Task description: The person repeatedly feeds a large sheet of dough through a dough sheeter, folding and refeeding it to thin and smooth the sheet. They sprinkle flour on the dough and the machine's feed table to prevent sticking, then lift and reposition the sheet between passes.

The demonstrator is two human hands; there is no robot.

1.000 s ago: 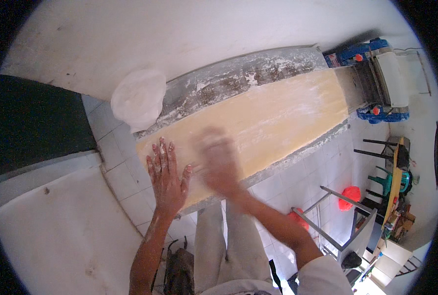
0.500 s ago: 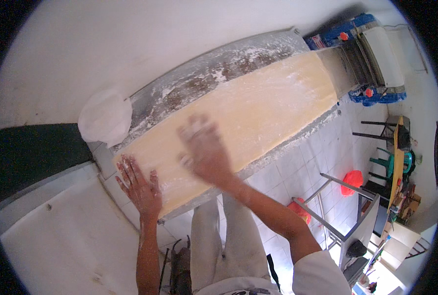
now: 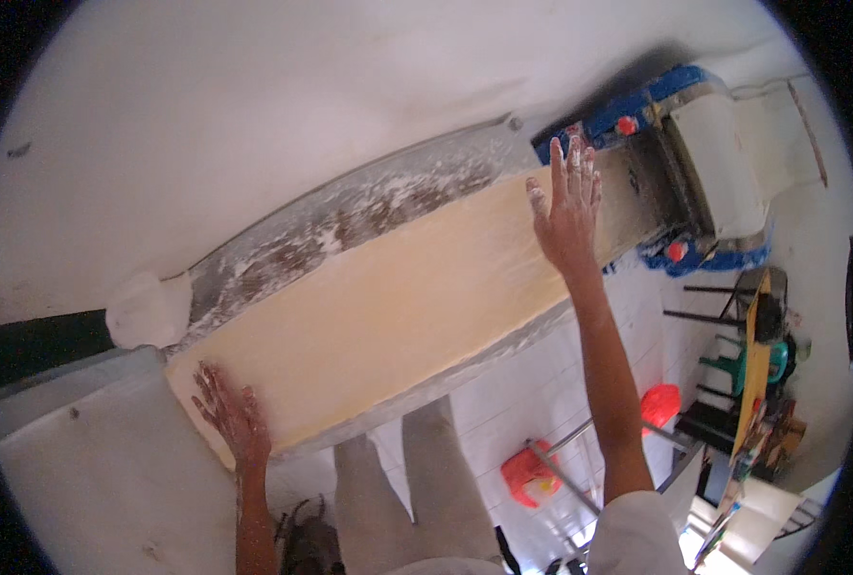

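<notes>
A long, wide sheet of pale yellow dough lies flat along a floured metal table. My left hand rests at the sheet's near left end, floury, with its fingers spread. Far to the right, my right hand reaches over the far end of the dough, fingers stretched out and apart, white with flour. Neither hand grips anything. Whether the right palm touches the dough, I cannot tell. Just beyond that hand stands a blue and white dough roller machine with red knobs, its metal chute facing the sheet.
A white bag sits at the table's left end, against the wall. Right of the table, a metal-legged stand and red plastic bags are on the tiled floor. A green chair is farther right.
My right hand has swept from the middle of the dough sheet to its far right end. The left hand stays near the left end. The whole view has shifted.
</notes>
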